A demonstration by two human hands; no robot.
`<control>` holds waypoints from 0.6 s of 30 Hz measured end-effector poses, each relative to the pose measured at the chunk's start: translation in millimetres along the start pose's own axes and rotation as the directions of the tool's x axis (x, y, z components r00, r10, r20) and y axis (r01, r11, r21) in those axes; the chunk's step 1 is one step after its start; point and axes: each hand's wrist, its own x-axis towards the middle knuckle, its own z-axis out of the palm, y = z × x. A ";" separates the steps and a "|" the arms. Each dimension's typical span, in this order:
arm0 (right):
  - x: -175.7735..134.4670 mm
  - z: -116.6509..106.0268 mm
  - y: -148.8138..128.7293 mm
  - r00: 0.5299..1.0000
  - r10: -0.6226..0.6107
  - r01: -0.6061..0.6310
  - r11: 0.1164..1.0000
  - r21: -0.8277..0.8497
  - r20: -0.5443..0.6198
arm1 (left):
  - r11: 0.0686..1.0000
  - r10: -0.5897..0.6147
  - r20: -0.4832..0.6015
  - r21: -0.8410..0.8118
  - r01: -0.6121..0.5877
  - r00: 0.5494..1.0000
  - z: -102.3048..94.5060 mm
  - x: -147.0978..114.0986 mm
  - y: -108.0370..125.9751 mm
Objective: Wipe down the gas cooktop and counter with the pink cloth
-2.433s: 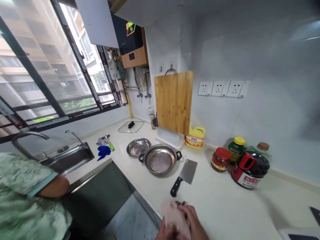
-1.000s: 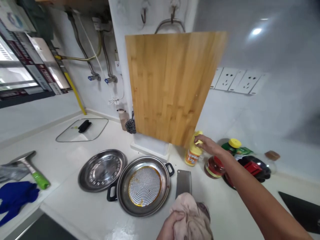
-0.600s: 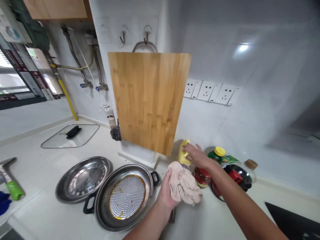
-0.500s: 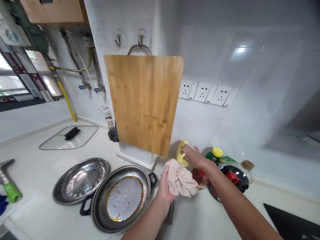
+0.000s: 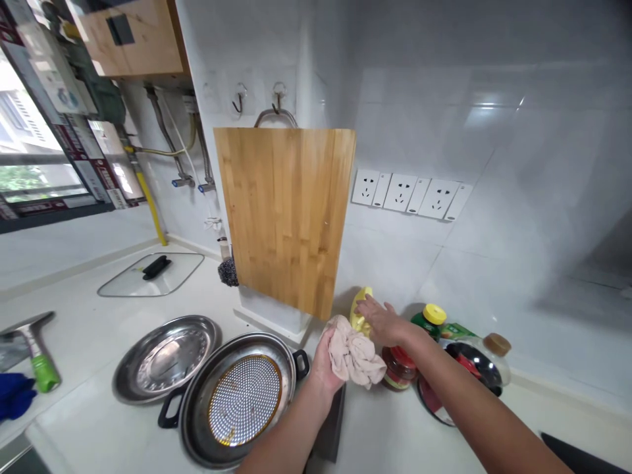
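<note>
A crumpled pale pink cloth point(image 5: 356, 355) is bunched in my left hand point(image 5: 326, 365), whose fingers close round its left side. Just beyond it, my right hand point(image 5: 382, 319) reaches to a yellow bottle point(image 5: 361, 309) by the wall. Its fingers are spread, with the fingertips at the bottle's right side; whether they touch it I cannot tell. A red-lidded jar point(image 5: 399, 368) stands under my right wrist, partly covered. Behind that forearm is a green container with a yellow lid point(image 5: 434, 314).
A wide two-handled pan point(image 5: 190, 421) and a metal plate point(image 5: 123, 375) lie left of my hands. A wooden cutting board point(image 5: 284, 217) hangs from a wall hook. Farther left are a glass lid point(image 5: 182, 276) and a green-handled tool point(image 5: 44, 372). A clear bottle point(image 5: 496, 355) stands right.
The view has shifted a little, so the surroundings sit lower and the left-hand items farther right. My right fingers look straighter beside the yellow bottle. The cloth stays in my left hand.
</note>
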 end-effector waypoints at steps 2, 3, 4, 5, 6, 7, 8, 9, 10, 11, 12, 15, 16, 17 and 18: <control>3.1 3.3 1.9 1.000 -0.007 0.007 1.000 -0.004 -0.001 | 1.000 -0.022 0.013 0.007 0.022 1.000 0.6 0.3 2.1; 4.7 5.1 2.7 1.000 -0.010 0.010 1.000 -0.003 -0.007 | 1.000 -0.029 0.013 0.005 0.029 0.999 1.3 0.2 3.0; 6.0 6.9 3.4 1.000 -0.013 0.013 1.000 0.000 -0.017 | 0.999 -0.035 0.010 0.003 0.035 0.999 2.2 -0.1 3.9; 6.9 8.5 3.7 1.000 -0.016 0.016 1.000 0.003 -0.027 | 0.999 -0.040 0.004 0.005 0.040 0.999 3.3 -0.6 4.6; 7.3 9.9 3.6 0.999 -0.016 0.016 1.000 0.004 -0.036 | 0.999 -0.043 -0.002 0.010 0.043 0.999 4.3 -1.2 5.2; 7.3 11.0 3.0 0.999 -0.013 0.014 1.000 0.003 -0.043 | 0.999 -0.045 -0.003 0.020 0.045 0.999 5.0 -2.0 5.7; 6.8 11.9 2.0 0.999 -0.009 0.009 1.000 0.000 -0.049 | 0.998 -0.047 -0.002 0.033 0.047 0.999 5.5 -2.8 6.1; 6.0 12.7 0.6 0.999 -0.004 0.004 1.000 -0.005 -0.053 | 0.998 -0.049 0.004 0.045 0.049 0.999 5.5 -3.5 6.4; 5.2 13.4 -0.8 0.999 0.001 -0.002 1.000 -0.011 -0.053 | 0.997 -0.050 0.011 0.052 0.049 0.999 5.1 -4.1 6.5; 4.5 14.0 -2.2 0.998 0.003 -0.004 1.000 -0.018 -0.055 | 0.997 -0.052 0.019 0.054 0.051 0.998 4.3 -4.5 6.5; 4.1 14.5 -3.1 0.998 0.004 -0.005 1.000 -0.025 -0.062 | 0.997 -0.053 0.030 0.052 0.051 0.998 3.3 -4.8 6.4; 5.6 15.9 -1.2 0.996 -0.003 0.001 1.000 -0.016 -0.086 | 0.998 -0.050 0.076 0.039 0.048 0.996 0.2 -5.0 5.5; 6.4 16.4 1.6 0.995 -0.008 0.009 1.000 0.007 -0.098 | 0.998 -0.057 0.090 0.036 0.054 0.994 -0.6 -5.0 5.1; 6.9 17.3 5.4 0.993 -0.013 0.018 0.999 0.044 -0.118 | 0.997 -0.066 0.101 0.032 0.063 0.993 -1.4 -5.1 4.9; 6.4 19.0 10.2 0.987 -0.019 0.034 0.995 0.096 -0.160 | 0.997 -0.071 0.107 0.027 0.069 0.992 -2.3 -5.4 4.8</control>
